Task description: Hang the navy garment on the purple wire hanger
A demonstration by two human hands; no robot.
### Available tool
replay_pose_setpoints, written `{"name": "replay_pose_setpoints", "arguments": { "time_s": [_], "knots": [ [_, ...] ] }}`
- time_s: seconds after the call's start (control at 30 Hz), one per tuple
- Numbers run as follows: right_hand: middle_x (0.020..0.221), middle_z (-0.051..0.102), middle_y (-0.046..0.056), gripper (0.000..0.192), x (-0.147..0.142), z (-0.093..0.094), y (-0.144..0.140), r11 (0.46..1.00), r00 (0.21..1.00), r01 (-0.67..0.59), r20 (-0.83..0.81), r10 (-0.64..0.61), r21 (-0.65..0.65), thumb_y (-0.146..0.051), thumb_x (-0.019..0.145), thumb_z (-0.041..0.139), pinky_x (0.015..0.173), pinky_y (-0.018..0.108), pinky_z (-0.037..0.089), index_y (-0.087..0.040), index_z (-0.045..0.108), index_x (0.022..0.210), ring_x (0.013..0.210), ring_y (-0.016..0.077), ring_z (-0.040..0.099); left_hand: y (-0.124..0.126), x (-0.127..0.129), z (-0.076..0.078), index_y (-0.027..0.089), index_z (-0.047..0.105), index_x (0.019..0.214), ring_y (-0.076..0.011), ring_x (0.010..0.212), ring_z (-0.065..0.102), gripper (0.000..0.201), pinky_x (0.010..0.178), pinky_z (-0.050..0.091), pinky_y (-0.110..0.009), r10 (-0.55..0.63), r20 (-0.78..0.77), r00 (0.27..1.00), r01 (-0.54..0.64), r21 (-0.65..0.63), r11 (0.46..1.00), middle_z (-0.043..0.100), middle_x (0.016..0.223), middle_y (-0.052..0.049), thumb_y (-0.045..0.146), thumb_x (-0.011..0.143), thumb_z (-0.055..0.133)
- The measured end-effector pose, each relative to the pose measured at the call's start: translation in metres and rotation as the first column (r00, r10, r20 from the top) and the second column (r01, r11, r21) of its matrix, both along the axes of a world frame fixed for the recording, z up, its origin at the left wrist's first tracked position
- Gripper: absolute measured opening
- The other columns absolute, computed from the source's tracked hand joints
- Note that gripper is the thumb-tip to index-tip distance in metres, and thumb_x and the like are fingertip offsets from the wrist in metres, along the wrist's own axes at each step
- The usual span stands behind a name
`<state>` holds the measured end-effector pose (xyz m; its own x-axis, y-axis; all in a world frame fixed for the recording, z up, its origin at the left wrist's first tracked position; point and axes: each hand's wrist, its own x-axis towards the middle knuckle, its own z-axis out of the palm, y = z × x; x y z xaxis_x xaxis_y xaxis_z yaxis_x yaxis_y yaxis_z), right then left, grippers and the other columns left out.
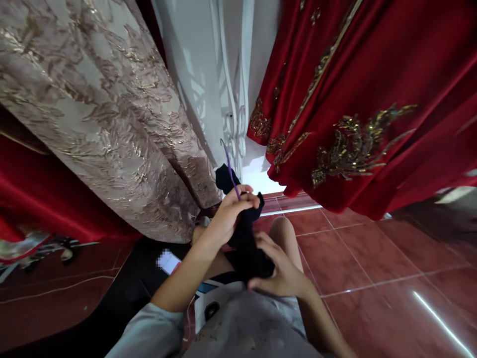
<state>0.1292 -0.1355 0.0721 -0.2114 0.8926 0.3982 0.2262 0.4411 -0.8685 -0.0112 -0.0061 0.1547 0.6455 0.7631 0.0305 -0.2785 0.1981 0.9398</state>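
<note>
Left hand [229, 216] is raised in front of the person, its fingers pinched shut on the upper part of a dark cloth [246, 243] and on a purple thread [230, 166] that rises from the fingertips in a thin curve. Right hand [281, 271] sits lower and nearer the body, thumb and fingers curled around the bottom of the same cloth, gripping it. The cloth hangs between the two hands, bunched, with one corner sticking up above the left fingers; it is held over the person's lap, above a bare knee [283, 233].

Under the forearms lies a white sheet with dark print [208, 303], and just left of it a small blurred patch, too unclear to name. A grey garment [246, 328] covers the lap at the bottom edge.

Beyond the hands, the floor [372, 258] is glossy red tile with pale joints. A beige brocade drape [104, 114] hangs at the left, a red drape with gold embroidery [357, 99] at the right, and between them stands a white panel with scrollwork [227, 74]. More red fabric [40, 194] shows at the far left.
</note>
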Motion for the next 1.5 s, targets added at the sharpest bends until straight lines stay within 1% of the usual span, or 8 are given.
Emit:
{"name": "replay_pose_setpoints", "arguments": {
  "time_s": [0.1, 0.27, 0.37, 0.47, 0.6, 0.87, 1.07, 1.5],
  "knots": [
    [0.131, 0.067, 0.011, 0.069, 0.014, 0.006, 0.003, 0.984, 0.985, -0.169, 0.020, 0.170, -0.054, -0.054, 0.075, 0.088, 0.109, 0.043, 0.052, -0.027, 0.067, 0.135, 0.123, 0.0286, 0.065, -0.002, -0.042, 0.004, 0.022, 0.052, 0.101, -0.0180, 0.091, 0.062, 0.023, 0.089, 0.044, -0.033, -0.268, -0.371, 0.889, 0.367, 0.230, 0.901, 0.069, 0.087, -0.001, 0.009, 0.082, 0.049],
    [0.145, 0.056, 0.012, 0.061, 0.051, -0.017, 0.018, 0.880, 0.873, 0.475, 0.126, -0.472, 0.007, -0.045, 0.088, 0.077, 0.118, 0.050, 0.043, -0.030, 0.056, 0.143, 0.137, 0.0296, 0.053, -0.004, -0.097, 0.015, 0.021, 0.061, 0.093, -0.0170, 0.083, 0.062, 0.024, 0.084, 0.044, -0.032, -0.065, -0.810, 0.582, 0.633, 0.402, 0.661, 0.068, 0.087, -0.002, 0.011, 0.096, 0.039],
    [0.153, 0.048, 0.014, 0.073, 0.074, -0.031, 0.034, 0.837, 0.820, 0.545, 0.176, -0.545, 0.051, -0.050, 0.084, 0.079, 0.119, 0.051, 0.039, -0.027, 0.053, 0.148, 0.144, 0.0321, 0.045, 0.005, -0.103, 0.025, 0.020, 0.060, 0.087, -0.0154, 0.079, 0.063, 0.023, 0.078, 0.046, -0.028, 0.111, -0.751, 0.650, 0.500, 0.534, 0.682, 0.066, 0.081, 0.001, 0.011, 0.096, 0.040],
    [0.098, 0.068, 0.007, 0.036, 0.105, -0.033, 0.053, 0.927, 0.938, 0.346, 0.078, -0.338, -0.144, -0.055, 0.095, 0.064, 0.086, 0.035, 0.053, -0.021, 0.071, 0.103, 0.094, 0.0209, 0.064, 0.026, -0.100, 0.028, 0.019, 0.065, 0.089, -0.0147, 0.080, 0.065, 0.020, 0.077, 0.047, -0.026, 0.291, -0.637, 0.713, 0.354, 0.686, 0.635, 0.069, 0.084, 0.001, 0.013, 0.095, 0.047],
    [0.057, 0.042, -0.004, 0.052, 0.137, -0.002, 0.105, 0.942, 0.941, 0.188, -0.223, -0.253, -0.277, -0.061, 0.088, 0.072, 0.048, 0.023, 0.028, -0.018, 0.054, 0.065, 0.052, 0.0077, 0.036, 0.062, -0.091, 0.019, 0.018, 0.073, 0.095, -0.0167, 0.083, 0.068, 0.011, 0.076, 0.051, -0.026, 0.532, -0.407, 0.742, 0.049, 0.825, 0.563, 0.074, 0.089, -0.002, 0.026, 0.093, 0.065],
    [0.057, 0.047, -0.004, 0.047, 0.129, 0.096, 0.219, 0.912, 0.734, 0.391, -0.557, -0.389, -0.122, -0.045, 0.091, 0.074, 0.051, 0.024, 0.037, -0.021, 0.047, 0.061, 0.049, 0.0078, 0.042, 0.044, -0.059, -0.009, 0.021, 0.070, 0.120, -0.0154, 0.088, 0.067, 0.023, 0.087, 0.054, -0.029, 0.808, 0.290, 0.514, -0.368, 0.925, -0.097, 0.072, 0.102, -0.004, 0.021, 0.100, 0.059],
    [0.052, 0.030, -0.007, 0.052, 0.152, 0.068, 0.174, 0.740, 0.513, 0.670, -0.683, -0.519, -0.059, -0.026, 0.094, 0.069, 0.048, 0.024, 0.024, -0.022, 0.036, 0.054, 0.046, 0.0052, 0.025, 0.026, -0.027, -0.061, 0.020, 0.065, 0.134, -0.0180, 0.082, 0.070, 0.032, 0.076, 0.057, -0.029, 0.719, -0.295, 0.629, 0.004, 0.926, 0.377, 0.075, 0.107, -0.008, 0.030, 0.105, 0.055],
    [0.065, 0.045, -0.003, 0.040, 0.125, 0.007, 0.154, 0.740, 0.461, 0.664, -0.718, -0.521, -0.111, -0.038, 0.097, 0.065, 0.063, 0.022, 0.040, -0.017, 0.049, 0.067, 0.060, 0.0081, 0.040, 0.011, 0.038, -0.123, 0.028, 0.074, 0.126, -0.0301, 0.146, 0.045, 0.035, 0.121, 0.040, -0.052, 0.726, -0.096, 0.681, -0.426, 0.755, 0.499, 0.046, 0.151, -0.012, 0.049, 0.102, 0.060]
  ]
}}
